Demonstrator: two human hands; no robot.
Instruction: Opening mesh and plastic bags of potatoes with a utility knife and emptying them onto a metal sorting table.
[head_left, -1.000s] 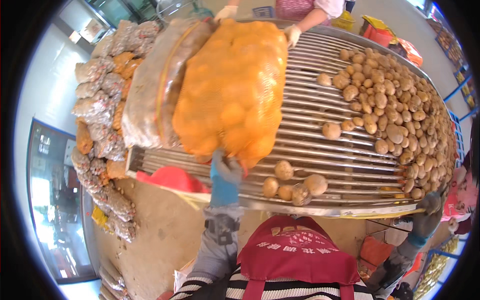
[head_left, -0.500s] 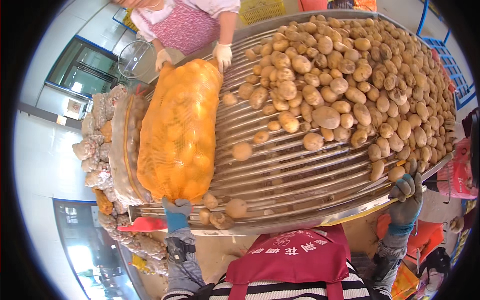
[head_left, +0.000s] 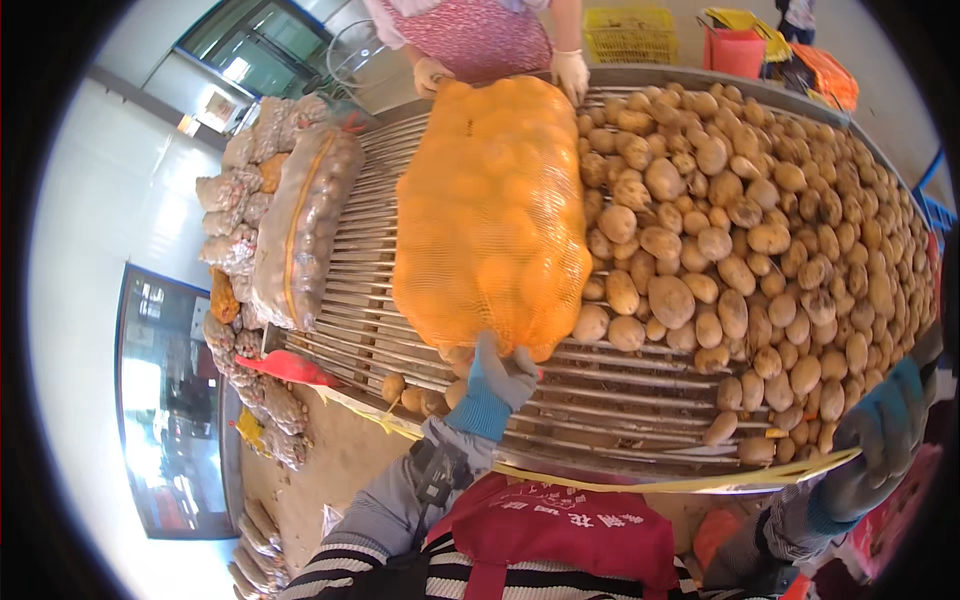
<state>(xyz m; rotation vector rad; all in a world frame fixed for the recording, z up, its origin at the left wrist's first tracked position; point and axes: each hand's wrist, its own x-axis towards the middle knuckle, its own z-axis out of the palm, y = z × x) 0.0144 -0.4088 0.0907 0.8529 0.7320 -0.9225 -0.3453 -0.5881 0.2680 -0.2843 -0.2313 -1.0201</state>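
Observation:
A full orange mesh sack of potatoes (head_left: 490,215) lies on the slatted metal table (head_left: 590,405). My left hand (head_left: 500,372), in a grey and teal work glove, is closed on the sack's near end. Across the table, another person's white-gloved hands (head_left: 570,75) grip its far corners. At the right, beside the table's near corner, is my gloved right hand (head_left: 880,430); blur hides how its fingers are set. A yellow strap (head_left: 650,487) runs along the near edge up to this hand, but I cannot tell whether it is held.
Loose potatoes (head_left: 740,240) are heaped over the table's right half. A pale filled sack (head_left: 305,225) lies at the left end, near a red scoop-like piece (head_left: 290,368). More filled sacks (head_left: 235,250) are stacked beyond. A yellow crate (head_left: 630,35) stands behind.
The orange sack has slid right across the slats, away from the pale sack and against the loose potatoes. My left hand moved along with it. My right hand has shifted outward and lower.

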